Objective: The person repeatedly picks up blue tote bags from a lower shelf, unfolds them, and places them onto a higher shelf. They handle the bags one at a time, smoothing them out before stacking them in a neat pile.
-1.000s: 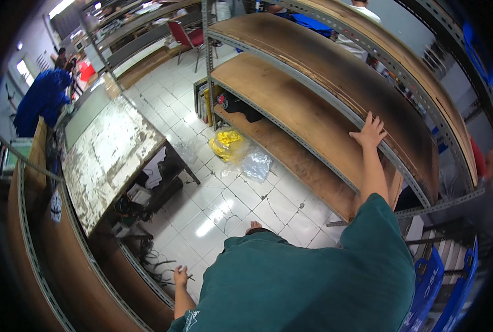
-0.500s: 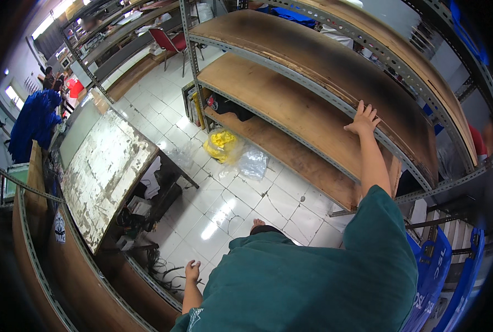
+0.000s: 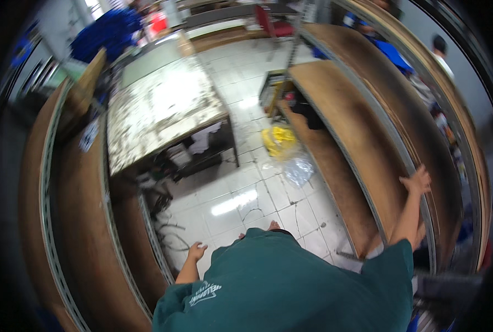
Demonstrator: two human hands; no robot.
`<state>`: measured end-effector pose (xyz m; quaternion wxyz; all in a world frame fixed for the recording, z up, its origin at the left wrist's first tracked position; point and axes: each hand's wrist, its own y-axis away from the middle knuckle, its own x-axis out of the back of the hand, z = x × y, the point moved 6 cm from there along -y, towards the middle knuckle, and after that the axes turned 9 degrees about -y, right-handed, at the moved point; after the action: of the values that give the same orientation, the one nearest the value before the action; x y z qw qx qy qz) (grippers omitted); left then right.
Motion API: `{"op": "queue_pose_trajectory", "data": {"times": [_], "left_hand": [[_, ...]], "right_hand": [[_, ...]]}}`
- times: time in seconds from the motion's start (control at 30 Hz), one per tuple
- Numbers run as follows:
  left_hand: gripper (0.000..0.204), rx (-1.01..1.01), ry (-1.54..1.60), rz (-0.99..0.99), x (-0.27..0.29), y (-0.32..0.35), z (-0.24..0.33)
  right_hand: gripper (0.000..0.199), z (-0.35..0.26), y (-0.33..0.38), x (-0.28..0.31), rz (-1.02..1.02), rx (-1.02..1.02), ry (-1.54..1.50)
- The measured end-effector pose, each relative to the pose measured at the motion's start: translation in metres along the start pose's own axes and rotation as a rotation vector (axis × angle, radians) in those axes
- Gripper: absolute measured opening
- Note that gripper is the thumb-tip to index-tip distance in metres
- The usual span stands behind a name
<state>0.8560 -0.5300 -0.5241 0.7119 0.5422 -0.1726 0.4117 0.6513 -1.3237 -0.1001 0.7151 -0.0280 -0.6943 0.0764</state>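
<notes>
My right hand (image 3: 418, 181) lies with spread fingers on the metal edge of a wooden shelf board (image 3: 393, 97) at the right, and holds nothing. Down at my left side hangs my left hand (image 3: 196, 251), fingers apart and nothing in them, over the tiled floor near the left shelf rack. A yellow plastic bag (image 3: 279, 141) and a clear plastic bag (image 3: 298, 170) lie on the floor beside the right rack's lowest board (image 3: 335, 188).
A worn, paint-stained table (image 3: 158, 105) stands ahead to the left, with clutter underneath. Another wooden shelf rack (image 3: 80, 182) runs along my left. Cables (image 3: 171, 235) lie on the floor by it. Farther off are a red chair (image 3: 274, 26), a blue cloth pile (image 3: 108, 34) and a person (image 3: 440, 52) behind the right rack.
My view has turned left, so table and racks have shifted to the right in the picture. My right hand still rests on the shelf edge; my left hand stays low, fingers apart.
</notes>
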Motion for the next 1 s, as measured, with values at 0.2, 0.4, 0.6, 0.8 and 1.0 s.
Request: {"op": "queue_pose_trajectory", "data": {"times": [0.2, 0.4, 0.6, 0.8, 1.0], "left_hand": [[0.057, 0.108, 0.156, 0.048, -0.023, 0.001, -0.038], [0.056, 0.153, 0.23, 0.063, -0.021, 0.022, -0.024], [0.055, 0.156, 0.244, 0.062, -0.031, 0.032, -0.035], [0.055, 0.18, 0.197, 0.083, -0.033, 0.035, -0.049], [0.055, 0.129, 0.226, 0.015, -0.043, 0.028, -0.041]], "right_hand": [[0.112, -0.011, -0.014, -0.017, -0.017, -0.089, 0.053], [0.11, -0.015, -0.009, -0.013, 0.005, -0.06, 0.039], [0.108, -0.015, -0.005, -0.013, 0.037, -0.054, 0.03], [0.108, -0.011, -0.014, -0.021, 0.055, -0.034, 0.035], [0.109, -0.012, -0.009, -0.015, 0.027, -0.036, 0.009]]}}
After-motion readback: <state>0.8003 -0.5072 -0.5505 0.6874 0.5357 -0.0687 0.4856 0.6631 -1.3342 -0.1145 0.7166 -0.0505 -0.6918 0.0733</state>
